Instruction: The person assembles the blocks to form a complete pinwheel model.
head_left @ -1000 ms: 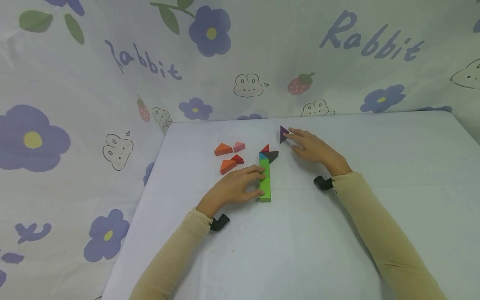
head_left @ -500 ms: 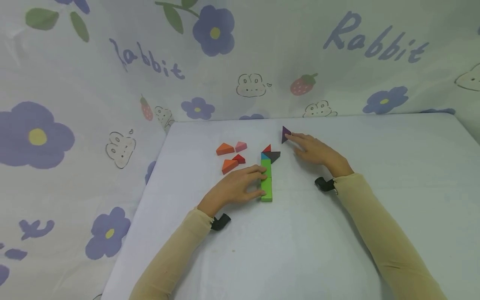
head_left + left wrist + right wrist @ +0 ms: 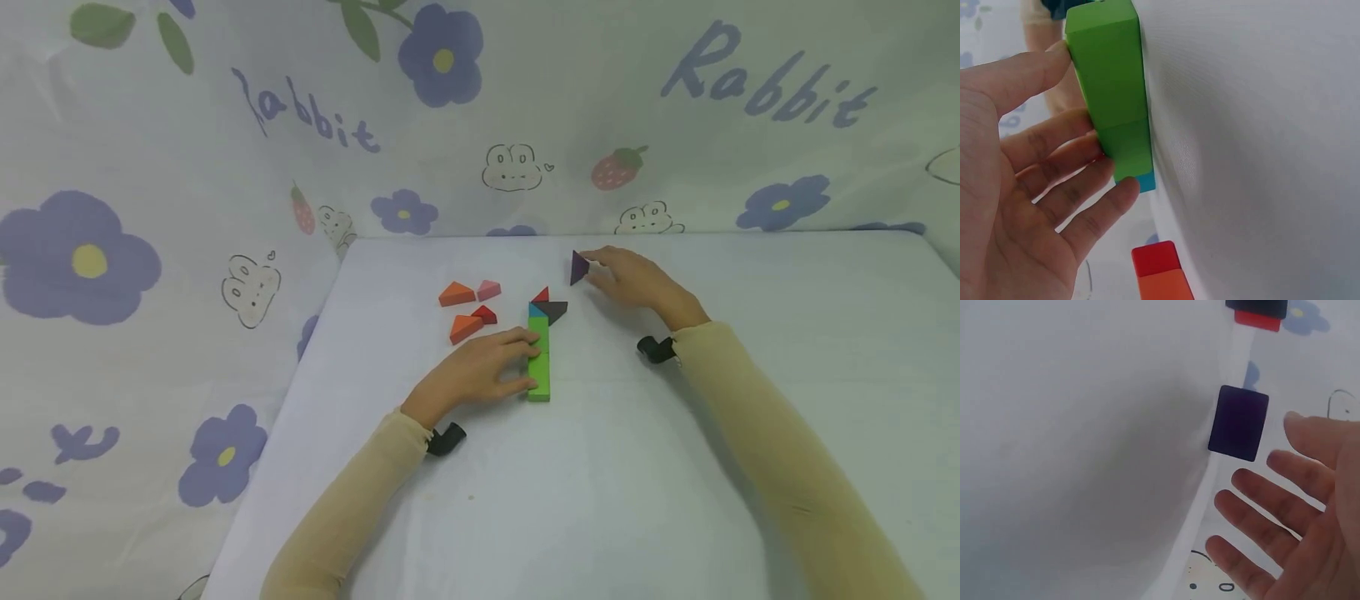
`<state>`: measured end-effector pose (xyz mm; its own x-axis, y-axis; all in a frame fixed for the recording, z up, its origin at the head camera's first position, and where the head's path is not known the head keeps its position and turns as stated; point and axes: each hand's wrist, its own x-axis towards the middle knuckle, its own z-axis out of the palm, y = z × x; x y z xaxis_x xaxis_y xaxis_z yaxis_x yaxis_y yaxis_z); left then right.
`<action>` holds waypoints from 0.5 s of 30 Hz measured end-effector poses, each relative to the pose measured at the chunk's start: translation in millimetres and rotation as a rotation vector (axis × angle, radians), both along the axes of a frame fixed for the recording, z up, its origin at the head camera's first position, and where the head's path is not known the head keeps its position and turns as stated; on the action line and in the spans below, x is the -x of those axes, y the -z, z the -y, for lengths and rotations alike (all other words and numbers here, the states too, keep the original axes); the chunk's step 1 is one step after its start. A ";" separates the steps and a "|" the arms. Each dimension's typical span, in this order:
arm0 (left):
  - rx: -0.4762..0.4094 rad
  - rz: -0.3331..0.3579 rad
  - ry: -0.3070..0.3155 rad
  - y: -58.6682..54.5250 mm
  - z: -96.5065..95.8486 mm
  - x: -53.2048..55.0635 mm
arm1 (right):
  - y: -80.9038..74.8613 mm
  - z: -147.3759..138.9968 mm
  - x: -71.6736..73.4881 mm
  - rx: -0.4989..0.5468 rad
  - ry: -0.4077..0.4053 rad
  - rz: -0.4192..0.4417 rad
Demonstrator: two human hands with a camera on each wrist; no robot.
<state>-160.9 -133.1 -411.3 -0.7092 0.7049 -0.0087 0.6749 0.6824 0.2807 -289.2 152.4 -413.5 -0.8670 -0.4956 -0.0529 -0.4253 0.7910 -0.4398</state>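
Below "Rabbit" lettering [image 3: 763, 93], an outstretched left hand [image 3: 472, 367] touches green blocks [image 3: 541, 371], an outspread right hand [image 3: 641, 282] beside a purple block [image 3: 578, 268].

green blocks [image 3: 1110, 69]: smooth, matt | purple block [image 3: 1238, 423]: smooth, matt | tabletop [image 3: 1260, 137]: matt (finely textured, cloth-like)

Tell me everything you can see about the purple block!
The purple block is dark and smooth-looking, maybe painted wood. Its top is a triangle, with the long edge facing left; the right wrist view shows a plain rectangular side. It appears to rest on the white table, near the far edge, apart from the grey block. The right hand is right beside it; I can't tell whether they touch.
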 end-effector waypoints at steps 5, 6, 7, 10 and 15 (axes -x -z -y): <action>0.001 0.035 -0.006 1.2 1.1 0.2 | 2.7 5.1 12.2 0.010 0.043 0.002; 0.002 0.036 -0.005 1.4 1.1 0.2 | 4.3 5.6 13.8 0.004 0.042 -0.001; 0.001 0.037 -0.004 1.5 1.0 0.2 | 5.8 5.8 15.0 -0.001 0.042 -0.002; -0.003 0.026 0.000 0.7 1.0 -0.1 | 8.1 6.0 16.3 -0.008 0.049 -0.012; -0.011 0.009 0.009 -0.8 2.0 -0.1 | 5.3 6.2 14.9 0.033 0.064 -0.037</action>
